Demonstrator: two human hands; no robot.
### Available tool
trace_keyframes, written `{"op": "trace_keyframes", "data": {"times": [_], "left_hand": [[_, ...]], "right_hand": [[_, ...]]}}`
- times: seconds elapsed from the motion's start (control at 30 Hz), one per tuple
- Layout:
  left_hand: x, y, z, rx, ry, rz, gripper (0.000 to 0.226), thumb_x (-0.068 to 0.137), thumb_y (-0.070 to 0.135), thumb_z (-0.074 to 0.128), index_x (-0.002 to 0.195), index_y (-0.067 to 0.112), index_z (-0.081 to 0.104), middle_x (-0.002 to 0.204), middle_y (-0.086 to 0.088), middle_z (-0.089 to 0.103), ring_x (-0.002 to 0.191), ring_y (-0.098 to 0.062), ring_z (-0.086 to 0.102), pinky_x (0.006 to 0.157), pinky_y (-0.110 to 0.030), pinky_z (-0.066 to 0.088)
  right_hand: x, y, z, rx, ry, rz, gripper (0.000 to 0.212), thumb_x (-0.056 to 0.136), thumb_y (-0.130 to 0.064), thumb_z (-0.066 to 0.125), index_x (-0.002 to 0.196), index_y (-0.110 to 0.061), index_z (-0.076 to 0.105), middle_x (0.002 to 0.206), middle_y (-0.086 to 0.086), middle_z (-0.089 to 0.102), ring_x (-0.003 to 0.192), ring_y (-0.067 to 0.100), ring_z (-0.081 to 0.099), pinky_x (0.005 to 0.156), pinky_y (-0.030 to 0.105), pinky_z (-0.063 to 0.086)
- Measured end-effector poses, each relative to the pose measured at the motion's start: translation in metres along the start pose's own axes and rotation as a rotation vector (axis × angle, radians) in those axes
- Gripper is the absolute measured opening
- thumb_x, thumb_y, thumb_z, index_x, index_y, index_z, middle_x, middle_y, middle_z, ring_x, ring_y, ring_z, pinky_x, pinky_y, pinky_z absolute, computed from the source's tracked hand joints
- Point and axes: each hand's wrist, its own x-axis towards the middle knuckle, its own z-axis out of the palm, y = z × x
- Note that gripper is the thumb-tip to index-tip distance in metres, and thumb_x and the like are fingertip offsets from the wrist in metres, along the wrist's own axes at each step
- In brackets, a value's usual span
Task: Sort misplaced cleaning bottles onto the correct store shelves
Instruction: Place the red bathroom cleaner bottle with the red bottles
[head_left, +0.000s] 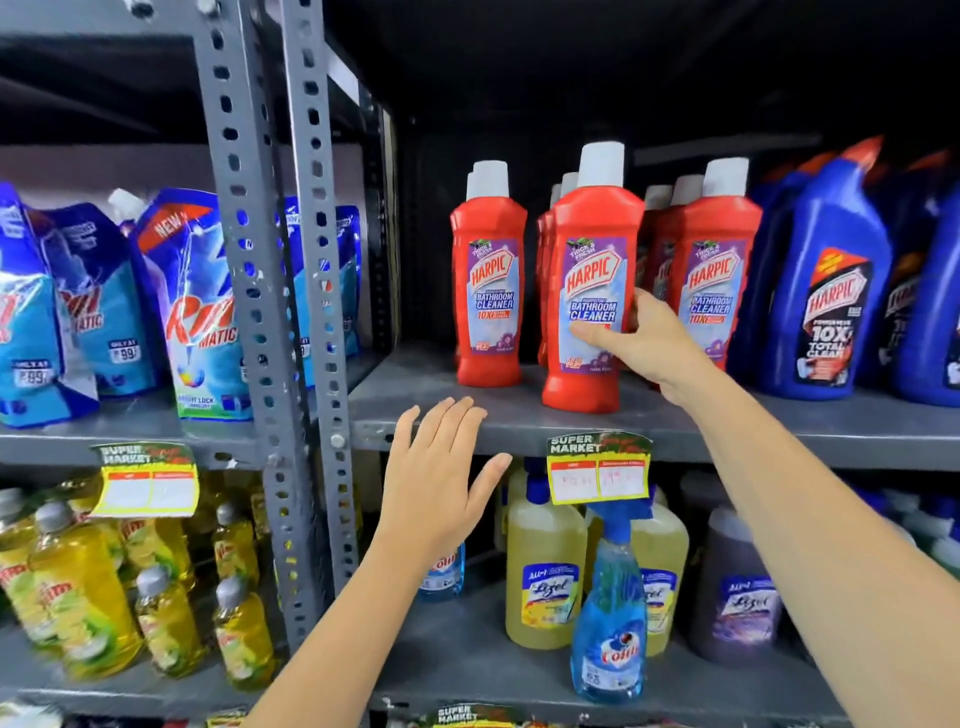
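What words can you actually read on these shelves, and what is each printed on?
"HARPIC BATHROOM CLEANER": red bottle in the right hand.
"HARPIC 10X TOTAL CLEAN": blue bottle.
"Rin MATIC", "NEW": pouch.
"99": price sticker on blue pouch.
"SUPER MARKET": shelf tag; its handwritten prices are unreadable.
"Lizol": yellow bottle.
"Colin": spray bottle.
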Motion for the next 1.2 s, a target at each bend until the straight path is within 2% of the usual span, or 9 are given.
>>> {"op": "trace_keyframes", "data": {"times": [0.1, 0.17, 0.3, 0.33, 0.4, 0.47, 0.67, 0.93, 1.2], "left_hand": [[0.007, -0.002, -0.008, -0.022, 0.009, 0.006, 0.055, 0.097, 0.051, 0.03, 0.125, 0.014, 0.06, 0.13, -0.004, 0.062, 0.124, -0.021, 0.051, 0.106, -0.041, 0.031], [0.009, -0.004, -0.01, -0.014, -0.02, 0.03, 0.056, 0.098, 0.052, 0.029, 0.129, 0.015, 0.058, 0.134, -0.003, 0.06, 0.127, -0.02, 0.049, 0.106, -0.041, 0.031], [0.004, -0.006, -0.008, -0.02, -0.036, 0.041, 0.057, 0.098, 0.052, 0.027, 0.134, 0.016, 0.053, 0.138, -0.003, 0.056, 0.13, -0.021, 0.046, 0.11, -0.039, 0.023], [0.004, -0.006, -0.008, -0.023, -0.037, 0.035, 0.057, 0.098, 0.052, 0.027, 0.134, 0.016, 0.053, 0.138, -0.003, 0.056, 0.13, -0.021, 0.046, 0.11, -0.038, 0.022], [0.004, -0.004, -0.008, -0.028, -0.041, 0.027, 0.056, 0.099, 0.051, 0.028, 0.134, 0.016, 0.053, 0.137, -0.004, 0.057, 0.13, -0.021, 0.046, 0.11, -0.038, 0.022], [0.004, -0.004, -0.008, -0.034, -0.043, 0.026, 0.055, 0.099, 0.05, 0.028, 0.134, 0.015, 0.053, 0.138, -0.004, 0.056, 0.129, -0.021, 0.046, 0.11, -0.039, 0.023], [0.004, -0.005, -0.009, -0.045, -0.049, 0.031, 0.054, 0.098, 0.049, 0.03, 0.134, 0.015, 0.052, 0.138, -0.003, 0.055, 0.128, -0.02, 0.046, 0.109, -0.039, 0.027], [0.003, -0.005, -0.01, -0.042, -0.062, 0.032, 0.054, 0.1, 0.046, 0.025, 0.136, 0.016, 0.05, 0.14, -0.003, 0.054, 0.128, -0.02, 0.045, 0.11, -0.039, 0.026], [0.003, -0.005, -0.01, -0.055, -0.055, 0.035, 0.051, 0.1, 0.042, 0.025, 0.135, 0.016, 0.052, 0.138, -0.003, 0.055, 0.127, -0.02, 0.046, 0.108, -0.038, 0.027]], "right_hand": [[-0.009, 0.008, 0.002, 0.0, -0.05, 0.045, 0.079, 0.054, -0.024, 0.094, 0.123, -0.022, 0.054, 0.106, -0.013, 0.069, 0.092, -0.005, 0.064, 0.077, 0.014, 0.051], [-0.012, 0.016, 0.005, -0.046, -0.035, 0.031, 0.082, 0.044, -0.021, 0.097, 0.115, -0.024, 0.056, 0.099, -0.018, 0.068, 0.084, -0.011, 0.062, 0.064, 0.004, 0.047], [-0.005, 0.023, 0.008, -0.099, 0.005, 0.023, 0.08, 0.049, -0.014, 0.096, 0.118, -0.023, 0.057, 0.102, -0.011, 0.066, 0.085, -0.01, 0.057, 0.059, 0.0, 0.043], [-0.002, 0.024, 0.008, -0.11, 0.007, 0.031, 0.081, 0.05, -0.014, 0.096, 0.12, -0.022, 0.056, 0.105, -0.009, 0.065, 0.087, -0.005, 0.059, 0.062, 0.002, 0.043], [0.005, 0.026, 0.01, -0.125, 0.013, 0.055, 0.084, 0.052, -0.016, 0.096, 0.125, -0.018, 0.055, 0.112, -0.005, 0.065, 0.098, 0.009, 0.062, 0.077, 0.016, 0.047], [0.013, 0.028, 0.014, -0.144, 0.025, 0.072, 0.084, 0.053, -0.017, 0.096, 0.125, -0.016, 0.053, 0.116, -0.002, 0.064, 0.102, 0.014, 0.06, 0.083, 0.026, 0.047], [0.031, 0.037, 0.014, -0.2, 0.001, 0.074, 0.084, 0.056, -0.02, 0.095, 0.128, -0.012, 0.053, 0.124, 0.005, 0.065, 0.109, 0.019, 0.061, 0.097, 0.035, 0.05], [0.041, 0.045, 0.007, -0.089, -0.155, 0.1, 0.085, 0.068, -0.009, 0.087, 0.139, -0.015, 0.041, 0.132, 0.003, 0.059, 0.119, 0.017, 0.055, 0.097, 0.031, 0.045], [0.046, 0.056, 0.008, -0.01, -0.158, 0.135, 0.08, 0.071, -0.005, 0.084, 0.139, -0.016, 0.043, 0.133, 0.007, 0.06, 0.12, 0.019, 0.055, 0.101, 0.037, 0.046]]}}
